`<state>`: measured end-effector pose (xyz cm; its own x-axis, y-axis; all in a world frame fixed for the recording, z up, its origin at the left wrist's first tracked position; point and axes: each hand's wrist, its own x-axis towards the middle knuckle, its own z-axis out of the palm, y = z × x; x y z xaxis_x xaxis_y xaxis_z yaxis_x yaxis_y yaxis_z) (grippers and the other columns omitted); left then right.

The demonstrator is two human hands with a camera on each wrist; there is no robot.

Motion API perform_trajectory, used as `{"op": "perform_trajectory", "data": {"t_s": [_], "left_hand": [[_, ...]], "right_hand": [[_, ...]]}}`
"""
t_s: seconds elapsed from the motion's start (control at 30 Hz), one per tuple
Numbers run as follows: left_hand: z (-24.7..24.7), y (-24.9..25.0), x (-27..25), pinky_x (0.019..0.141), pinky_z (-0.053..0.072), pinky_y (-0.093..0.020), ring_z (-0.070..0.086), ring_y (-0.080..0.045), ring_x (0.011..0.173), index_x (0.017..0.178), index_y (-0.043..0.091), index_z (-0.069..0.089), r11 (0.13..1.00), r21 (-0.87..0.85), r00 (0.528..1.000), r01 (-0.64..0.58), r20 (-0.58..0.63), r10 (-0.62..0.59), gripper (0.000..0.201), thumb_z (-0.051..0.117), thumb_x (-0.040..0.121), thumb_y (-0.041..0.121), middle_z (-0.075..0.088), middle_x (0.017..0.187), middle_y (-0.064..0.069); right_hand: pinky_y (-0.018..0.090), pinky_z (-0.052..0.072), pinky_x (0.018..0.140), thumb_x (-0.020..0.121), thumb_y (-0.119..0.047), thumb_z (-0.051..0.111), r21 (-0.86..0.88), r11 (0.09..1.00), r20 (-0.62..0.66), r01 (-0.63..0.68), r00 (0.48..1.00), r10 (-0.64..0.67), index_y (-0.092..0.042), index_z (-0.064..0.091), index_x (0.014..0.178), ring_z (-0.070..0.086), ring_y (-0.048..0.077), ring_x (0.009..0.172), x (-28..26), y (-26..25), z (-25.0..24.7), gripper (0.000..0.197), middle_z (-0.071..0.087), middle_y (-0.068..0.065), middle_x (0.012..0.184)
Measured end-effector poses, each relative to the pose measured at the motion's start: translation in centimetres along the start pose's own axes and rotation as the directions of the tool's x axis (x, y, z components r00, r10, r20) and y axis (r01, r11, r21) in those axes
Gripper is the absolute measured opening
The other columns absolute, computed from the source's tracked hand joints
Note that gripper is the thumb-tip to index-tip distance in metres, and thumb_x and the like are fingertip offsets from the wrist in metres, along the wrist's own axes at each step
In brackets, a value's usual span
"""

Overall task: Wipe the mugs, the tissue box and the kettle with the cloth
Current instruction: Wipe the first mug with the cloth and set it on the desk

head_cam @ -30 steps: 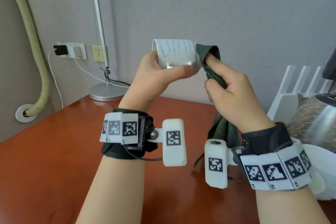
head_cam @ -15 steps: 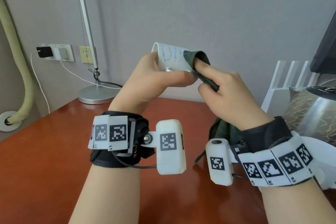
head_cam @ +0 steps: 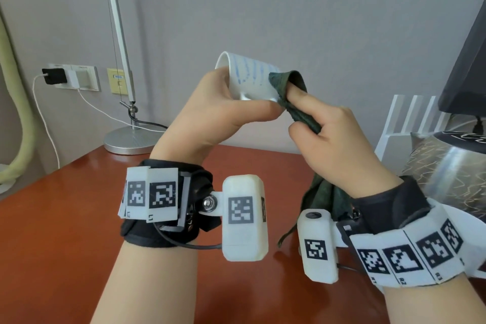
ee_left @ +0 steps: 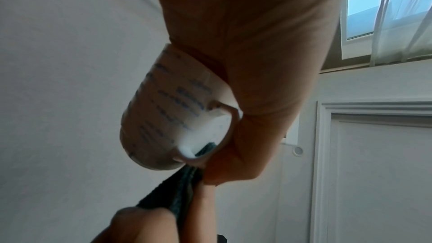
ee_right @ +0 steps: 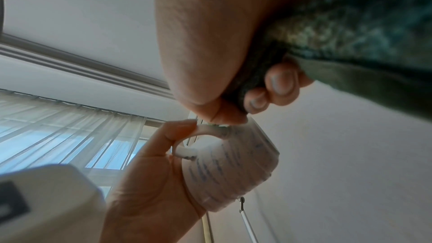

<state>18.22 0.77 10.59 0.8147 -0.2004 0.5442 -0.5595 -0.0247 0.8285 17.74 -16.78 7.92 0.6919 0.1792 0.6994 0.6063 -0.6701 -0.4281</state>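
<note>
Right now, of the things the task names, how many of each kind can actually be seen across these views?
Mugs: 1, the white mug gripped in the left hand.
Cloths: 1, the green cloth held by the right hand.
Kettles: 1, the metal kettle at the right edge.
Tissue boxes: 0 in view.
Total: 3.

Above the middle of the table [head_cam: 65, 218], the left hand [head_cam: 210, 118] holds the mug [head_cam: 247, 79] on its side, the right hand [head_cam: 334, 144] presses the cloth [head_cam: 286, 81] against its base, the lamp [head_cam: 126, 137] stands at the far left corner.
</note>
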Motion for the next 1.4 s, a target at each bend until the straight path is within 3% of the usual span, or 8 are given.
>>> {"op": "perform_trajectory", "data": {"t_s": [0.1,0.27,0.47,0.63,0.9,1.13,1.27,1.4], "left_hand": [[-0.1,-0.1,0.3,0.094,0.053,-0.05,0.07,-0.03,0.099,0.107,-0.002,0.066,1.0,-0.015,1.0,0.009,-0.019,-0.009,0.04,0.076,0.07,0.008,0.071,0.105,-0.021],[-0.2,0.0,0.3,0.094,0.052,-0.049,0.069,-0.03,0.1,0.109,-0.002,0.066,1.0,0.007,1.0,0.007,0.018,-0.007,0.036,0.077,0.074,-0.003,0.071,0.106,-0.02],[-0.1,0.1,0.2,0.097,0.052,-0.048,0.069,-0.027,0.102,0.107,0.001,0.068,1.0,0.0,1.0,-0.018,0.006,0.018,0.04,0.077,0.068,0.01,0.069,0.112,-0.02],[-0.5,0.2,0.2,0.094,0.054,-0.042,0.071,-0.022,0.098,0.109,0.002,0.066,0.999,0.02,0.999,-0.029,-0.018,0.03,0.039,0.079,0.072,0.001,0.073,0.104,-0.013],[-0.4,0.2,0.0,0.097,0.05,-0.048,0.067,-0.031,0.103,0.103,0.001,0.068,0.997,0.065,0.997,-0.049,0.069,0.044,0.034,0.077,0.07,0.002,0.07,0.105,-0.018],[-0.5,0.4,-0.1,0.087,0.055,-0.034,0.069,-0.027,0.099,0.098,0.006,0.068,0.996,0.062,0.995,-0.06,0.085,0.054,0.027,0.075,0.075,-0.007,0.072,0.1,-0.014],[0.0,0.5,-0.2,0.086,0.054,-0.029,0.069,-0.024,0.098,0.099,0.006,0.069,0.996,0.056,0.992,-0.07,0.105,0.064,0.03,0.078,0.072,-0.005,0.073,0.1,-0.012],[0.5,0.4,0.1,0.088,0.054,-0.032,0.069,-0.025,0.099,0.106,0.002,0.067,0.995,0.057,0.995,-0.079,0.071,0.075,0.03,0.074,0.078,-0.007,0.072,0.103,-0.015]], "right_hand": [[0.031,0.038,0.051,0.076,-0.02,0.038,-0.004,1.0,0.008,0.008,1.0,-0.008,-0.052,0.048,0.131,0.038,0.016,0.048,-0.1,0.2,0.2,0.064,0.057,0.011,0.063],[0.037,0.045,0.053,0.08,-0.02,0.036,0.0,0.999,0.005,0.055,0.998,-0.055,-0.064,0.04,0.121,0.044,0.023,0.052,0.1,0.1,0.4,0.061,0.07,0.017,0.09],[0.041,0.045,0.053,0.077,-0.019,0.037,-0.037,0.999,-0.055,-0.007,0.998,0.005,-0.046,0.045,0.135,0.041,0.025,0.051,0.3,1.0,-0.1,0.064,0.056,0.015,0.065],[0.034,0.037,0.048,0.08,-0.014,0.038,0.017,0.995,-0.018,0.096,0.995,-0.096,-0.04,0.052,0.134,0.039,0.019,0.045,0.0,0.5,0.7,0.062,0.057,0.014,0.061],[0.041,0.044,0.049,0.079,-0.017,0.037,-0.025,0.998,-0.073,0.049,0.996,-0.051,-0.042,0.045,0.139,0.039,0.026,0.048,0.3,0.7,0.0,0.065,0.049,0.013,0.057],[0.018,0.029,0.047,0.078,-0.009,0.043,0.105,0.98,-0.049,0.171,0.985,-0.167,-0.034,0.064,0.123,0.034,0.011,0.045,-0.1,0.5,0.3,0.056,0.047,0.001,0.055],[0.028,0.033,0.048,0.078,-0.019,0.039,0.064,0.987,-0.097,0.151,0.985,-0.144,-0.053,0.05,0.124,0.036,0.016,0.047,0.2,1.1,0.0,0.058,0.049,0.009,0.057],[0.027,0.035,0.047,0.078,-0.011,0.043,0.093,0.983,-0.101,0.159,0.983,-0.15,-0.047,0.057,0.123,0.04,0.017,0.046,0.0,1.1,-0.2,0.059,0.054,0.007,0.057]]}}
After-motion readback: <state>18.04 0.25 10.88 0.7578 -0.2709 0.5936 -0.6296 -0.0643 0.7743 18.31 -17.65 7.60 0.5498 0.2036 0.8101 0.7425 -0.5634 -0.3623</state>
